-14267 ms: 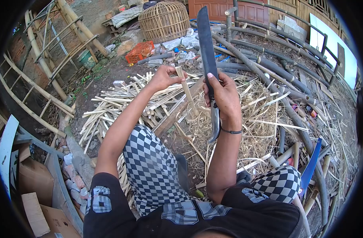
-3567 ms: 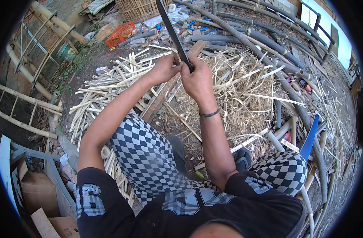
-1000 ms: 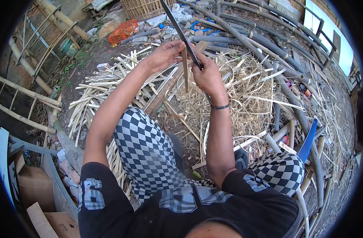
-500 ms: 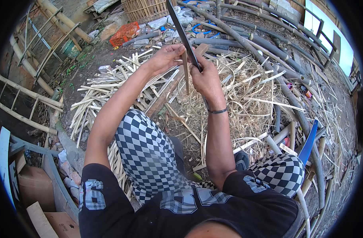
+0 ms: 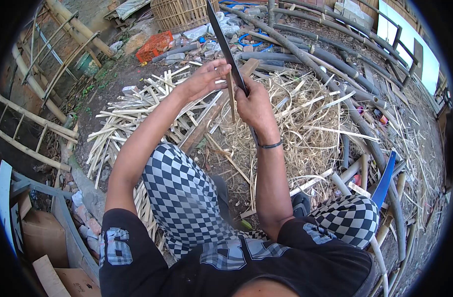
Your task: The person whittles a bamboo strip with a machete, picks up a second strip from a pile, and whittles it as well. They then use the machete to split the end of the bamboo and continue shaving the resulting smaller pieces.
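Note:
My right hand (image 5: 255,101) is wrapped round a long dark blade (image 5: 223,42), which points up and to the left past my fingers and runs back along my forearm. Just left of the blade, a narrow brown strip (image 5: 231,99) hangs nearly upright, its upper end at the fingertips of my left hand (image 5: 205,80). The left fingers are bent towards the strip. Below and to the right of both hands lies a heap of thin curly shavings (image 5: 305,119). Pale split sticks (image 5: 132,116) are piled on the left.
A wooden plank (image 5: 199,128) lies between the piles. Beyond it are an orange crate (image 5: 154,46), a woven basket (image 5: 182,12) and long poles (image 5: 335,62). A blue saw (image 5: 383,180) stands by my right knee. Cardboard boxes (image 5: 44,235) are at the lower left.
My left fingers have spread a little at the strip's upper end. The strip's lower end has dropped slightly. My right hand still grips the blade, in nearly the same place.

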Action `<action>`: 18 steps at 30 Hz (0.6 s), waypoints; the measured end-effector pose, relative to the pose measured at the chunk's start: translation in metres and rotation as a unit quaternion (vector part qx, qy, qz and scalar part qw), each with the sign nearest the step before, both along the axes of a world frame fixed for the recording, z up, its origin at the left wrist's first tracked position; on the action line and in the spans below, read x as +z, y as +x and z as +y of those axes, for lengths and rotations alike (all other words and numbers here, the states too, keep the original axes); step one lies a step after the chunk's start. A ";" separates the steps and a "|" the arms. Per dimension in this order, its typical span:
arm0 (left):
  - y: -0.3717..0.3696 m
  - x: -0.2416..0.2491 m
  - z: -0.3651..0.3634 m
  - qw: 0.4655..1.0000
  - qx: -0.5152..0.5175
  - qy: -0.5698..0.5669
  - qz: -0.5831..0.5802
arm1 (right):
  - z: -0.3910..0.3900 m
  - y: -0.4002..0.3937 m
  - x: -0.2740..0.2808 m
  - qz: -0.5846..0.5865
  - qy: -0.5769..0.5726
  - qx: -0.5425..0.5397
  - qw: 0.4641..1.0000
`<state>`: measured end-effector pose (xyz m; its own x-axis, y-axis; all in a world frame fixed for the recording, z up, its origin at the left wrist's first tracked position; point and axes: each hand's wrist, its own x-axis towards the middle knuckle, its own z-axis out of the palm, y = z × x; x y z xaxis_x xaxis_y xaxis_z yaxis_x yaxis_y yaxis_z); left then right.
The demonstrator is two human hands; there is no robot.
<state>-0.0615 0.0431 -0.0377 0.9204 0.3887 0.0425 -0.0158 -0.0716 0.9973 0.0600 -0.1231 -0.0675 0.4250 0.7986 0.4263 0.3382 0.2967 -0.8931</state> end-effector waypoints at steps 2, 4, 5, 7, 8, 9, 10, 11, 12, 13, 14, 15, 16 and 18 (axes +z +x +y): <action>-0.001 -0.003 0.002 1.000 -0.003 -0.019 -0.006 | 0.001 -0.002 -0.002 -0.037 -0.021 -0.016 0.999; -0.001 -0.002 0.002 0.998 0.023 -0.047 -0.026 | 0.000 -0.003 -0.003 -0.033 -0.025 -0.017 0.999; -0.001 -0.003 0.002 0.997 0.029 -0.054 -0.036 | 0.001 -0.003 -0.002 -0.030 -0.028 -0.016 0.999; 0.000 0.000 -0.001 0.998 0.028 -0.052 -0.034 | -0.001 -0.004 0.004 -0.019 -0.005 -0.015 1.000; 0.000 -0.001 -0.003 0.997 0.026 -0.057 -0.031 | -0.003 -0.005 0.004 -0.008 0.012 -0.014 1.000; 0.000 -0.001 -0.002 0.998 0.014 -0.054 -0.033 | -0.003 -0.007 0.003 -0.007 0.009 -0.015 1.000; 0.000 -0.004 0.001 0.998 0.013 -0.057 -0.032 | -0.002 -0.009 0.002 -0.025 -0.002 -0.028 0.999; 0.000 -0.006 0.004 0.997 0.008 -0.064 -0.035 | -0.002 -0.010 0.002 -0.043 -0.011 -0.042 0.998; 0.000 -0.004 0.003 0.997 0.003 -0.069 -0.039 | -0.004 -0.010 0.001 -0.042 -0.011 -0.042 0.998; 0.000 -0.004 0.001 0.997 0.030 -0.059 -0.039 | -0.004 -0.010 -0.001 -0.035 -0.017 -0.036 0.999; 0.000 -0.002 0.000 0.997 0.029 -0.055 -0.039 | -0.004 -0.010 -0.001 -0.028 -0.021 -0.031 0.999; 0.000 0.000 0.000 0.997 0.023 -0.062 -0.035 | -0.005 -0.010 0.003 -0.020 -0.005 -0.025 0.999; 0.000 -0.001 -0.001 0.997 0.019 -0.074 -0.031 | -0.005 -0.010 0.006 -0.019 -0.007 -0.025 0.999; 0.001 -0.003 -0.003 0.997 0.013 -0.066 -0.026 | -0.009 -0.012 0.012 -0.022 -0.002 -0.031 0.999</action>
<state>-0.0602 0.0403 -0.0406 0.9078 0.4179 0.0362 -0.0672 0.0597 0.9960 0.0480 -0.1317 -0.0559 0.4554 0.7727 0.4423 0.3947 0.2701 -0.8782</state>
